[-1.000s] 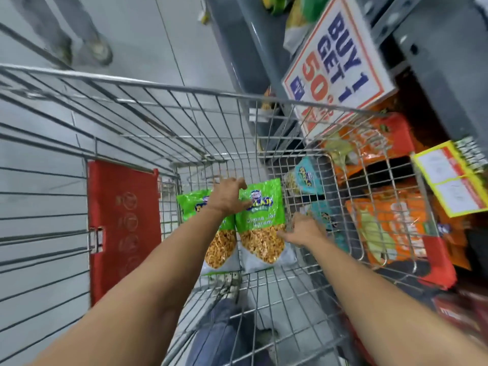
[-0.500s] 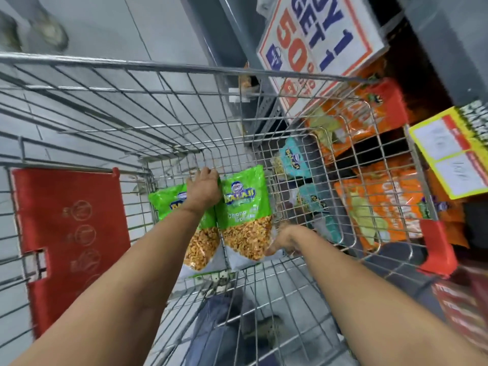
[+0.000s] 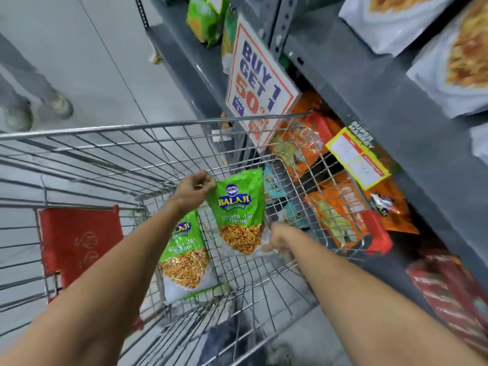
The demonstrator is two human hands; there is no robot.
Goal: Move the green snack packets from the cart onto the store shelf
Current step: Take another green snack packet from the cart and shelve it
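inside the wire cart (image 3: 111,143) beside the shelf (image 3: 369,83), left hand (image 3: 194,190) and right hand (image 3: 277,237) both gripping one green packet (image 3: 239,204)

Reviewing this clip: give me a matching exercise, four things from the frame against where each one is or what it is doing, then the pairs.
Things:
1. left hand
2. right hand
3. second green packet
4. promo sign

States:
A. lying in the cart
B. pinching the top of the lifted green packet
C. fixed to the shelf
D. gripping the lifted packet's bottom edge

Pairs: 1-B, 2-D, 3-A, 4-C
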